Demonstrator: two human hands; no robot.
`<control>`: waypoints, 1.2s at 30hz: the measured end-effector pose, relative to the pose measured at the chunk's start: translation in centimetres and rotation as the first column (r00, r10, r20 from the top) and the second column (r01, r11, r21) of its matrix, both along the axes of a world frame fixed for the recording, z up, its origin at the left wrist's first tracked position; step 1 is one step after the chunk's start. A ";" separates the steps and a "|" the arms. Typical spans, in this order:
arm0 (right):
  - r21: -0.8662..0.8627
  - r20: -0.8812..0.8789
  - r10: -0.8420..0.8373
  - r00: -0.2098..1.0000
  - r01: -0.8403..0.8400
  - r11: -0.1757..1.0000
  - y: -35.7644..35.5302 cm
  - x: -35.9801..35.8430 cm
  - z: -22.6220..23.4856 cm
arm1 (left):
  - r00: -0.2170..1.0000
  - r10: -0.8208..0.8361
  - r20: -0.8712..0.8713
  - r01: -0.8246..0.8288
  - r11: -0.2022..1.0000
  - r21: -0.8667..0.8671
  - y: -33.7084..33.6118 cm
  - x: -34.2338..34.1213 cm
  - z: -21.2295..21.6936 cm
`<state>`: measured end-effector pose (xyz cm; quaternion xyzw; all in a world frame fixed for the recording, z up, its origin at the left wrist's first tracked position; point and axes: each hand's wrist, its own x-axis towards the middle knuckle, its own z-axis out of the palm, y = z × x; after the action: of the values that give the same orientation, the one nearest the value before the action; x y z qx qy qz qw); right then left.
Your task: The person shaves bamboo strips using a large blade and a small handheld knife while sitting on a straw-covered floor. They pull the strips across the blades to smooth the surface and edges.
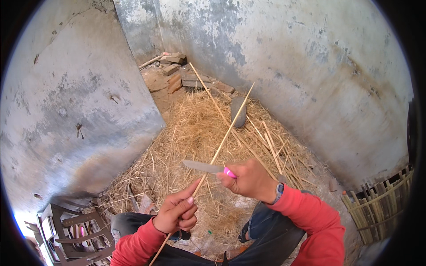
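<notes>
My left hand (177, 210) is closed round a long, thin, pale strip that looks like bamboo (223, 141). The strip slants from beside my left forearm up to the right, its far end raised over the straw. A knife (202, 166) with a pink handle is gripped in my right hand (251, 179). Its blade points left and lies across the strip, just beyond my left fingers. Whether the edge bites into the strip I cannot tell.
Straw and shavings (195, 124) cover the ground ahead, with another long stick (208, 92) and several loose strips (271, 146) on them. A grey stone (238, 111) lies there. Bricks (173, 59) sit in the far corner. A slatted basket (377, 206) stands right, a dark frame (82, 235) left.
</notes>
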<state>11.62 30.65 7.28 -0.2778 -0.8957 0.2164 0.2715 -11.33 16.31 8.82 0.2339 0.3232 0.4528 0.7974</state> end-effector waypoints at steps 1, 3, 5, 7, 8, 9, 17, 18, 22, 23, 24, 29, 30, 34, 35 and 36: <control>0.021 -0.011 -0.053 0.999 0.053 0.998 0.5 0.0 -0.1 | 1.000 -0.005 -0.002 0.005 1.000 -0.002 -0.1 -0.3 0.0; 0.066 -0.188 -0.180 0.966 0.195 0.978 3.6 0.1 -0.8 | 0.999 0.004 0.052 -0.004 1.000 0.008 -0.3 -0.8 -0.1; -0.081 -0.247 -0.459 0.853 0.454 0.887 8.8 2.3 0.2 | 1.000 -0.019 0.002 0.019 0.999 -0.028 -1.5 -0.7 0.1; -0.132 -0.193 -0.676 0.711 0.664 0.736 12.3 7.8 1.2 | 0.998 -0.063 -0.025 0.062 0.997 -0.035 -2.1 -0.2 0.6; -0.088 -0.272 -0.691 0.670 0.698 0.711 13.0 8.1 1.1 | 0.998 -0.071 0.003 0.070 0.997 0.015 -2.6 -0.4 0.9; -0.083 -0.274 -0.689 0.671 0.697 0.712 13.0 8.6 0.8 | 0.996 -0.080 0.032 0.078 0.995 0.066 -2.8 -0.5 1.2; -0.593 -0.681 -0.434 0.590 -0.095 0.800 6.1 6.4 3.4 | 0.991 -0.089 0.100 0.086 0.996 0.035 -1.3 -0.4 0.6; -0.590 -0.683 -0.433 0.589 -0.095 0.802 5.5 5.7 3.8 | 0.991 -0.091 0.098 0.087 0.995 0.038 -1.3 -0.3 0.5; -0.619 -0.638 -0.440 0.632 -0.080 0.781 4.4 4.5 4.4 | 0.971 -0.164 0.175 0.168 0.986 -0.006 -0.9 0.2 -1.0; -0.637 -0.621 -0.437 0.651 -0.093 0.765 4.3 4.5 4.2 | 0.966 -0.207 0.151 0.211 0.978 -0.006 -0.8 0.2 -1.1; -0.638 -0.620 -0.439 0.651 -0.093 0.764 4.0 4.4 4.0 | 0.966 -0.208 0.152 0.211 0.977 -0.008 -0.6 0.4 -1.1; -0.528 -0.434 -0.230 0.871 -0.039 0.848 1.0 1.7 3.7 | 0.985 -0.009 -0.173 0.035 0.988 0.148 0.4 1.9 -0.9; -0.537 -0.418 -0.209 0.884 -0.055 0.842 0.5 1.1 3.5 | 0.980 0.034 -0.194 0.004 0.981 0.195 0.6 2.1 -1.4; -0.330 -0.218 -0.175 0.960 0.097 0.939 -0.2 1.0 3.2 | 0.915 0.226 -0.335 -0.154 0.962 0.226 1.0 2.3 -1.8; -0.273 -0.162 -0.153 0.975 0.105 0.956 -0.8 1.0 3.0 | 0.915 0.228 -0.332 -0.157 0.961 0.227 1.1 2.3 -1.7; -0.214 -0.105 -0.134 0.985 0.109 0.971 -1.4 0.9 2.7 | 0.907 0.258 -0.332 -0.189 0.956 0.226 1.1 2.3 -1.6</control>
<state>12.49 29.26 9.95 -0.3455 -0.8317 0.3080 0.3066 -8.99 17.39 7.27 0.3481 0.4434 0.5196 0.6421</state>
